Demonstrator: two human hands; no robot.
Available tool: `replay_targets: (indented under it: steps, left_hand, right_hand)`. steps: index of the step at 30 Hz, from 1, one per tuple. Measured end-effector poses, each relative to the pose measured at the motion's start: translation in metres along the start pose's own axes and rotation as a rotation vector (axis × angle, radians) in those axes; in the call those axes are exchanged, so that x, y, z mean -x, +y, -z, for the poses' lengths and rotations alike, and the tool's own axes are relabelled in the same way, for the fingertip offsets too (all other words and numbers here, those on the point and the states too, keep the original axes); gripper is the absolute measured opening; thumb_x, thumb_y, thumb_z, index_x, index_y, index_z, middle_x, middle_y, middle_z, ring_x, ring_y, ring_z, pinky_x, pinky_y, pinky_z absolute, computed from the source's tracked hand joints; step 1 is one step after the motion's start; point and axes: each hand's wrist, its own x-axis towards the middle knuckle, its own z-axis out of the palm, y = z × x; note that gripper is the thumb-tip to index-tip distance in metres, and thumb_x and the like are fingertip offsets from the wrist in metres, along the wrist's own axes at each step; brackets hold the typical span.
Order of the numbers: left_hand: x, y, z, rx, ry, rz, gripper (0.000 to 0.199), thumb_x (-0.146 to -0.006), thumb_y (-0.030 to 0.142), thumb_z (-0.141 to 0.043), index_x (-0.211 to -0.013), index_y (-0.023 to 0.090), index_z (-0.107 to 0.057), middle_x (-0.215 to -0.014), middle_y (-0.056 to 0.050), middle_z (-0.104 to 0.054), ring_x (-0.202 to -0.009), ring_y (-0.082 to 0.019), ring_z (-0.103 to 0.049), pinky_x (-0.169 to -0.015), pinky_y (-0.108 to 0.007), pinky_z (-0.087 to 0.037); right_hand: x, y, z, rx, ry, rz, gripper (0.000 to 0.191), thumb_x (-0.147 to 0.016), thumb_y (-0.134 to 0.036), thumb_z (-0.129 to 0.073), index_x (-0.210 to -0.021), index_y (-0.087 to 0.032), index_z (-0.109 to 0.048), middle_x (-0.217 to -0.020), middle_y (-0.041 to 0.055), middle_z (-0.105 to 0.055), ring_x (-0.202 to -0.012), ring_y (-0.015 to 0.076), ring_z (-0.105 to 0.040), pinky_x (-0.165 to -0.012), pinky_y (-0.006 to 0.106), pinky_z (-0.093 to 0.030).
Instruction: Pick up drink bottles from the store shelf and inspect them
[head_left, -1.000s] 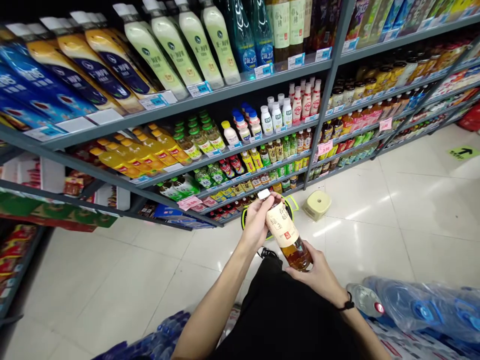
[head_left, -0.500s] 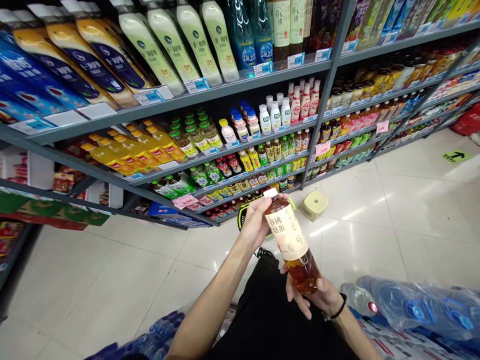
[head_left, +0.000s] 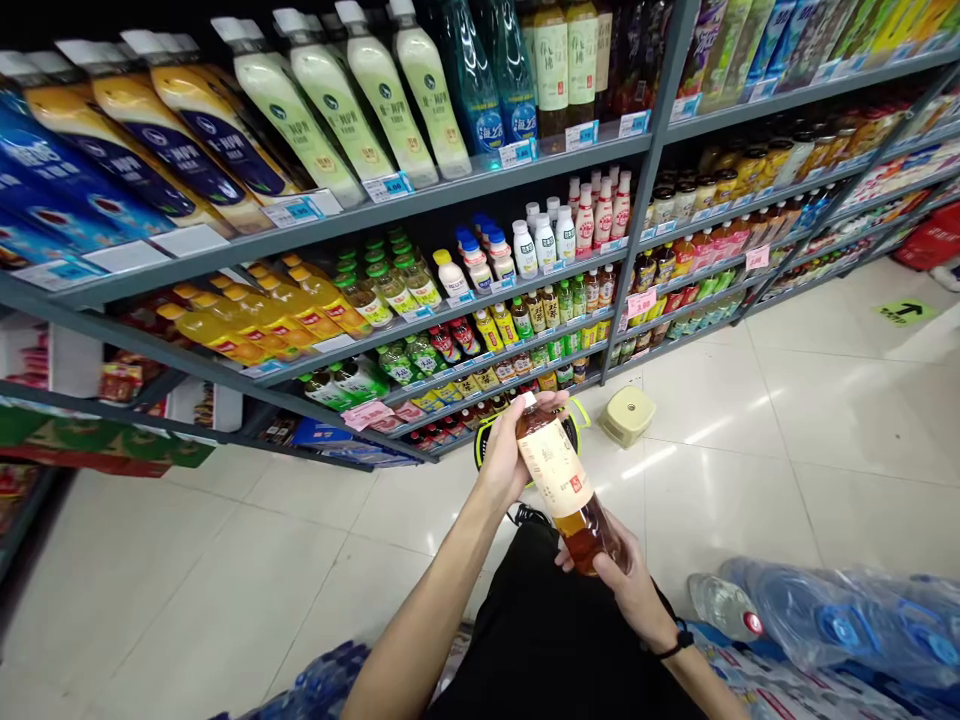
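Tilted in front of me is a bottle of brown tea (head_left: 556,468) with a cream label and a white cap. My left hand (head_left: 507,452) grips its upper end, fingers wrapped round the neck and shoulder. My right hand (head_left: 627,578) closes on the lower end, with the thumb on the near side and fingertips showing at the left of the base. A black band (head_left: 678,641) is on the right wrist. Behind the bottle, on the floor, a black and lime-green basket (head_left: 487,445) is partly hidden by my hands.
Drink shelves (head_left: 450,188) packed with bottles run along the front. A cream step stool (head_left: 628,415) stands on the tiled floor by the shelf foot. Large water bottles in plastic wrap (head_left: 817,610) lie at lower right; blue-wrapped packs (head_left: 319,680) are at lower left.
The bottle has turned about its long axis, so another side of the label with a red mark faces me. It moved slightly left, and my right hand closed more firmly round the base.
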Motion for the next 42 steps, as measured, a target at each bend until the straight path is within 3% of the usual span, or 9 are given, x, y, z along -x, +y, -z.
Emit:
replay_targets:
  steps: [6, 11, 14, 20, 22, 25, 29, 36, 42]
  left_hand:
    - [0.004, 0.011, 0.031, -0.351, -0.162, -0.008, 0.050, -0.091, 0.053, -0.071, -0.123, 0.015, -0.070, -0.126, -0.017, -0.074, -0.107, -0.031, -0.074, -0.093, -0.042, -0.060]
    - [0.006, 0.024, 0.059, -0.673, -0.271, -0.023, 0.064, -0.095, 0.061, -0.062, -0.141, 0.016, -0.063, -0.134, -0.019, -0.070, -0.120, -0.032, -0.068, -0.102, -0.040, -0.055]
    - [0.015, 0.022, 0.073, -0.760, -0.252, 0.065, 0.063, -0.092, 0.061, -0.067, -0.137, 0.017, -0.068, -0.135, -0.017, -0.069, -0.117, -0.033, -0.069, -0.093, -0.040, -0.060]
    - [0.045, -0.009, 0.094, -0.779, -0.201, 0.321, 0.051, -0.084, 0.052, -0.079, -0.119, 0.015, -0.072, -0.108, -0.011, -0.076, -0.095, -0.024, -0.074, -0.084, -0.035, -0.062]
    - [0.052, -0.025, 0.101, -0.908, -0.214, 0.352, 0.043, -0.088, 0.050, -0.075, -0.111, 0.015, -0.068, -0.092, -0.007, -0.075, -0.073, -0.019, -0.074, -0.069, -0.029, -0.060]
    - [0.058, -0.048, 0.110, -1.104, -0.244, 0.390, 0.038, -0.092, 0.053, -0.067, -0.105, 0.018, -0.059, -0.071, 0.001, -0.067, -0.045, -0.015, -0.062, -0.044, -0.023, -0.046]
    - [0.058, -0.074, 0.112, -1.205, -0.271, 0.404, 0.036, -0.091, 0.054, -0.067, -0.099, 0.021, -0.056, -0.054, 0.005, -0.060, -0.044, -0.017, -0.061, -0.043, -0.022, -0.043]
    - [0.026, -0.126, 0.124, -1.225, -0.056, 0.353, 0.034, -0.091, 0.053, -0.063, -0.088, 0.023, -0.047, -0.058, 0.004, -0.063, -0.046, -0.017, -0.063, -0.046, -0.023, -0.046]
    - [-0.038, -0.176, 0.190, -1.331, 0.183, 0.433, 0.031, -0.089, 0.045, -0.067, -0.088, 0.022, -0.046, -0.067, 0.003, -0.067, -0.051, -0.016, -0.066, -0.051, -0.024, -0.050]
  right_hand:
    - [0.000, 0.015, 0.027, 0.505, 0.122, 0.174, 0.083, -0.082, -0.040, -0.087, -0.154, -0.021, -0.050, -0.149, 0.0166, -0.061, -0.135, 0.0353, -0.062, -0.115, 0.052, -0.052]
    - [-0.005, 0.008, 0.050, 0.875, 0.178, 0.504, 0.082, -0.089, -0.029, -0.081, -0.161, -0.023, -0.041, -0.139, 0.0155, -0.068, -0.120, 0.0294, -0.072, -0.102, 0.041, -0.063]
    - [-0.006, 0.002, 0.067, 1.078, 0.157, 0.613, 0.079, -0.095, -0.025, -0.073, -0.165, -0.025, -0.034, -0.136, 0.0166, -0.068, -0.119, 0.0297, -0.071, -0.097, 0.041, -0.065]
    - [0.002, 0.019, 0.114, 1.198, -0.057, 0.303, 0.081, -0.099, -0.021, -0.059, -0.168, -0.032, -0.017, -0.148, 0.0154, -0.058, -0.130, 0.0351, -0.063, -0.103, 0.053, -0.060]
    - [0.005, 0.031, 0.127, 1.215, -0.119, 0.178, 0.086, -0.096, -0.017, -0.058, -0.168, -0.034, -0.013, -0.149, 0.0145, -0.055, -0.132, 0.0350, -0.061, -0.106, 0.055, -0.057]
    - [0.006, 0.052, 0.143, 1.191, -0.142, 0.022, 0.090, -0.093, -0.012, -0.054, -0.167, -0.034, -0.009, -0.148, 0.0142, -0.053, -0.132, 0.0331, -0.059, -0.108, 0.054, -0.055]
    - [-0.001, 0.088, 0.157, 1.075, -0.114, -0.132, 0.089, -0.087, -0.010, -0.051, -0.165, -0.032, -0.014, -0.151, 0.0124, -0.049, -0.139, 0.0296, -0.053, -0.116, 0.050, -0.047]
    - [-0.029, 0.140, 0.167, 1.046, -0.059, -0.249, 0.091, -0.086, -0.014, -0.053, -0.167, -0.024, -0.012, -0.158, 0.0149, -0.042, -0.146, 0.0273, -0.046, -0.120, 0.041, -0.041]
    - [-0.032, 0.188, 0.187, 1.066, 0.023, -0.473, 0.084, -0.082, -0.014, -0.057, -0.161, -0.010, -0.028, -0.148, 0.0223, -0.053, -0.136, 0.0306, -0.056, -0.114, 0.040, -0.045]
